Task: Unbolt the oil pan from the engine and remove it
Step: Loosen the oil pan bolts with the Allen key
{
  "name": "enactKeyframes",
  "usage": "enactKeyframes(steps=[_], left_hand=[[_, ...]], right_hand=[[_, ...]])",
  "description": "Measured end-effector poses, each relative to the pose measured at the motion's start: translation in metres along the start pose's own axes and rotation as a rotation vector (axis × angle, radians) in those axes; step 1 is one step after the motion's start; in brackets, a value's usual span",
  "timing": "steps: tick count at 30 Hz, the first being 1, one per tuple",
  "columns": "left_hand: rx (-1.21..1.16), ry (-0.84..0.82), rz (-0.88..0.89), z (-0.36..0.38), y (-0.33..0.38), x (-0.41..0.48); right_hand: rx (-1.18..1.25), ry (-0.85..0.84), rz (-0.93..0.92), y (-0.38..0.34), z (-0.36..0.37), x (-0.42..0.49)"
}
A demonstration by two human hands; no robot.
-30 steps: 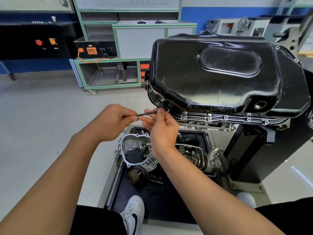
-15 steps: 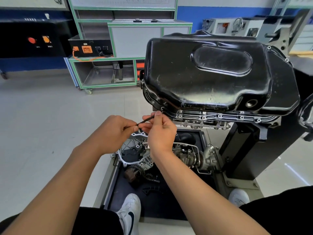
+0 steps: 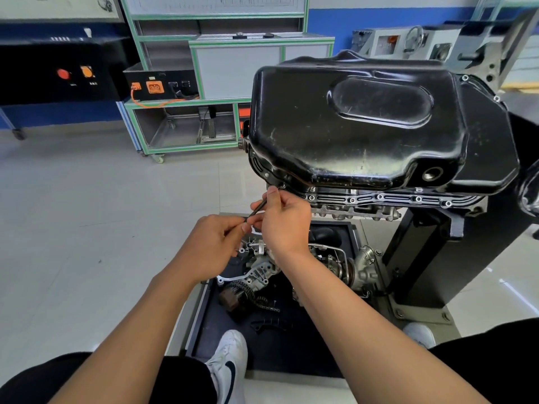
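Both hands pinch a thin dark key (image 3: 258,207) at the oil pan's near-left corner bolt (image 3: 281,185).
Left hand (image 3: 213,246) pinches the key's lower end, and right hand (image 3: 284,221) pinches the upper end just below the bolt. Fingers hide the tip, so can't tell if it's seated. Oil pan (image 3: 364,126) sits on top of the upturned engine (image 3: 350,211) on its stand (image 3: 423,258), flange down against the block. A row of flange bolts (image 3: 379,196) along the near edge is in place. Judged step: unbolting, early, pan not free. Next move needs the tip square in the bolt head, then a loosening turn, then on along the row. Tray (image 3: 291,345) of loose parts lies below the hands.
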State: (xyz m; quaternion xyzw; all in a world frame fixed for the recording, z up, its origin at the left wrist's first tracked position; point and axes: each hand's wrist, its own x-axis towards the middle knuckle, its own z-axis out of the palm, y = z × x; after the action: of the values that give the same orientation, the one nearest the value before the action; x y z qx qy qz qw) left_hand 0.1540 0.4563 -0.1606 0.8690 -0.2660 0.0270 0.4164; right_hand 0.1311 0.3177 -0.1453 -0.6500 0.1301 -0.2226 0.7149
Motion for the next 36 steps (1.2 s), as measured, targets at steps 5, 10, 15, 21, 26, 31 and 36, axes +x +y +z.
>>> enactKeyframes(steps=[5,10,15,21,26,31,36], left_hand=[[0.035,0.063,0.030,-0.011,-0.001,0.006],[0.094,-0.011,0.019,-0.017,-0.001,0.011],[0.114,-0.023,0.021,-0.013,0.001,0.008],[0.159,-0.070,-0.037,0.013,0.024,-0.002],[-0.173,-0.222,-0.130,0.070,0.067,-0.004],[-0.105,-0.437,-0.163,0.050,0.079,0.023],[-0.437,0.115,-0.350,0.013,0.089,0.050]], right_hand=[[0.105,0.035,0.105,-0.007,0.013,0.003],[0.226,0.060,0.128,-0.005,0.015,-0.002],[0.200,0.047,0.093,-0.001,0.013,-0.001],[-0.057,0.018,-0.062,0.009,-0.004,0.005],[-0.300,-0.043,-0.269,0.010,-0.045,0.010],[-0.405,-0.248,-0.246,0.006,-0.086,0.016],[-0.408,-0.226,-0.263,0.012,-0.098,0.007]])
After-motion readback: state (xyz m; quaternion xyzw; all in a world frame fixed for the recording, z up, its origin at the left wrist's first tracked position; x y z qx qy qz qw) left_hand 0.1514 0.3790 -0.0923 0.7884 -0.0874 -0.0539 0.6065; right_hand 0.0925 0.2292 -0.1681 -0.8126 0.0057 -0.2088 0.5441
